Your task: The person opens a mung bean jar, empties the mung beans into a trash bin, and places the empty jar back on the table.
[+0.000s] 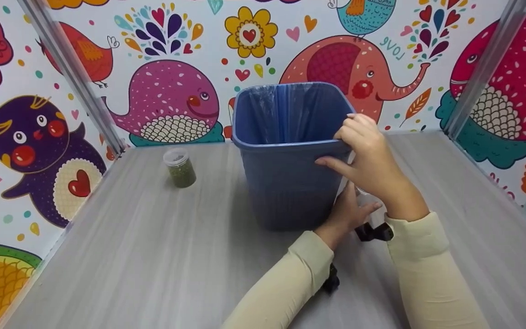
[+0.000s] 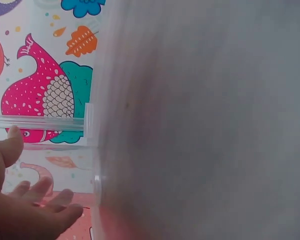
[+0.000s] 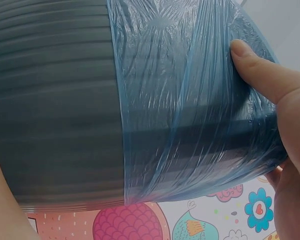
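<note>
A blue waste bin (image 1: 281, 183) stands upright in the middle of the grey table (image 1: 153, 256). A thin blue plastic liner (image 1: 286, 109) hangs inside it and is folded over the rim. My right hand (image 1: 336, 146) pinches the rim's near right corner, fingers curled over the top. In the right wrist view its thumb (image 3: 260, 70) presses the liner (image 3: 190, 100) against the bin's ribbed wall (image 3: 55, 100). Low by the bin's right side is my left hand (image 1: 349, 212). The left wrist view shows that hand (image 2: 35, 200) with straight fingers, holding nothing.
A small clear jar (image 1: 179, 167) of green grains stands on the table left of the bin. Walls with bright cartoon animals close in the table at the back and both sides. Metal posts (image 1: 71, 73) rise at the back corners.
</note>
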Available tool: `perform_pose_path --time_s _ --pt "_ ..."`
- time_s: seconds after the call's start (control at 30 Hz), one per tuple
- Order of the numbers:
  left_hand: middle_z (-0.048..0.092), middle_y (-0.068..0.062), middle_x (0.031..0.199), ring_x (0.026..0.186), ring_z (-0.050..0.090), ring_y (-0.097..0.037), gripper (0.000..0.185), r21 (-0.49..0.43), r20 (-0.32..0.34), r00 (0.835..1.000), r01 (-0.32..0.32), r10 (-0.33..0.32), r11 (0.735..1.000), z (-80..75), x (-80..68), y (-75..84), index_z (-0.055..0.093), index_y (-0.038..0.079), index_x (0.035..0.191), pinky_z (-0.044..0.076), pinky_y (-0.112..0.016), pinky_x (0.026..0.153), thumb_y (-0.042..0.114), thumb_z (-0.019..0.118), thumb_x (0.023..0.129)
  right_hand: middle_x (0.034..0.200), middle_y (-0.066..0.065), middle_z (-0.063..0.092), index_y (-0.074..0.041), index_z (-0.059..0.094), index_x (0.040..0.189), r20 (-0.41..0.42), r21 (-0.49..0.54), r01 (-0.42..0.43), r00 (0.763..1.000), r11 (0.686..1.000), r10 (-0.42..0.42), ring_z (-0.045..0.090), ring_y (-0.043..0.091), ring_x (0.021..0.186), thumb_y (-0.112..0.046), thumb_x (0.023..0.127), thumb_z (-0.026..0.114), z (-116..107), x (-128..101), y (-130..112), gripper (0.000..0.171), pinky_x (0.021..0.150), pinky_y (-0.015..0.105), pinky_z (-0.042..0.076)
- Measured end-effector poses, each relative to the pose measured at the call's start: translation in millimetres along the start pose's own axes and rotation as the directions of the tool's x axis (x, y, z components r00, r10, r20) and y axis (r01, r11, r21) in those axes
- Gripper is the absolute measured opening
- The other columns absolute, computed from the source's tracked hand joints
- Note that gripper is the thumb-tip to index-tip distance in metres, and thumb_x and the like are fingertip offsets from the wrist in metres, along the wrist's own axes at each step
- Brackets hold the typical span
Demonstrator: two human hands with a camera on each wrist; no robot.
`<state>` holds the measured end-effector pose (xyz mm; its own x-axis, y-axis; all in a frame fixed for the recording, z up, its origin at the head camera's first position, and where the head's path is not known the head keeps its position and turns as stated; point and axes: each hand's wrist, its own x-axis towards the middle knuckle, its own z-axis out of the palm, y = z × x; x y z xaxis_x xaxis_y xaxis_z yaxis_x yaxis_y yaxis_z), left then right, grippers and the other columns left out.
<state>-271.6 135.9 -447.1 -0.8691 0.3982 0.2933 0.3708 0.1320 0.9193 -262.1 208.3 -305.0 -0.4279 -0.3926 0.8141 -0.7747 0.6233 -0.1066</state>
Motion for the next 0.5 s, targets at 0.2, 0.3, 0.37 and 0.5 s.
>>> perform_pose_path --time_s 0.2,0.3,0.37,0.5 --pt "0.041 -0.019 0.165 0.15 0.045 -0.026 0.082 0.007 -0.045 0.998 -0.054 0.055 0.999 4.0 5.4 -1.9 0.027 -0.004 0.163 0.04 -0.026 0.117 0.004 0.076 0.097 0.087 0.014 0.063 -0.002 0.065 0.093 0.003 0.007 -0.01 1.0 1.0 0.01 0.063 0.038 0.109 -0.018 0.079 0.096 -0.2 0.0 -1.2 0.038 0.114 0.06 0.039" --pt "0.043 -0.02 0.164 0.149 0.047 -0.026 0.081 0.035 -0.055 0.996 -0.063 0.065 0.997 5.7 8.1 -1.8 0.028 -0.005 0.161 0.04 -0.025 0.116 0.003 0.076 0.097 0.087 0.014 0.063 -0.002 0.066 0.093 0.001 0.01 -0.013 1.0 1.0 0.013 0.063 0.038 0.109 -0.017 0.079 0.096 -0.6 0.2 -1.5 0.038 0.114 0.06 0.039" --pt "0.042 -0.021 0.164 0.149 0.046 -0.028 0.081 0.025 -0.06 0.994 -0.087 0.088 0.996 6.5 10.1 -2.3 0.027 -0.006 0.161 0.039 -0.026 0.118 0.002 0.076 0.097 0.086 0.014 0.063 -0.001 0.066 0.093 0.0 0.011 -0.013 1.0 1.0 0.013 0.063 0.037 0.108 -0.017 0.079 0.096 -0.8 0.2 -1.9 0.037 0.114 0.06 0.039" --pt "0.041 -0.022 0.165 0.151 0.044 -0.029 0.083 -0.01 -0.079 0.99 -0.12 0.119 0.993 7.7 13.4 -4.2 0.024 -0.007 0.161 0.037 -0.028 0.12 0.001 0.075 0.096 0.087 0.014 0.063 -0.001 0.066 0.094 0.002 0.01 -0.014 1.0 1.0 0.014 0.062 0.037 0.108 -0.017 0.079 0.096 -1.0 0.2 -2.2 0.037 0.113 0.059 0.04"
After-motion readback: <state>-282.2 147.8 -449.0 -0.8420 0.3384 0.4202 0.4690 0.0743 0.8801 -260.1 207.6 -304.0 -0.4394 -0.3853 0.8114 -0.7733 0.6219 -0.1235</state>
